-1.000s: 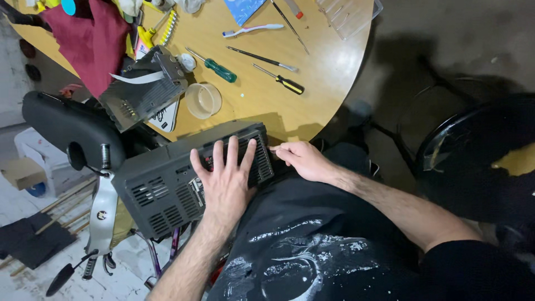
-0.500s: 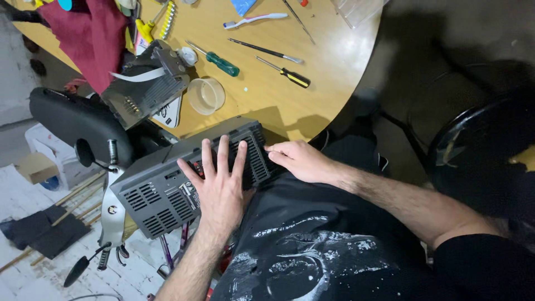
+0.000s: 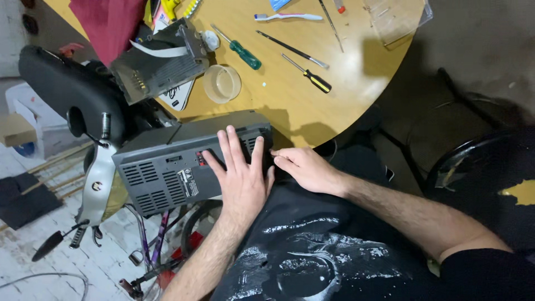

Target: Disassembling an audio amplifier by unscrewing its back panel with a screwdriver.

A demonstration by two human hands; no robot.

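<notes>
Left hand (image 3: 241, 177) flat, fingers spread on grey device (image 3: 167, 167); right hand (image 3: 304, 169) grip unclear; clear cup (image 3: 222, 83) empty

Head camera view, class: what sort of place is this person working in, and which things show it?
Probably a home repair bench or hobby workshop. Screwdrivers lie on the round wooden table, an opened electronic part sits nearby, and both hands, left hand and right hand, rest on a grey vented device casing.
</notes>
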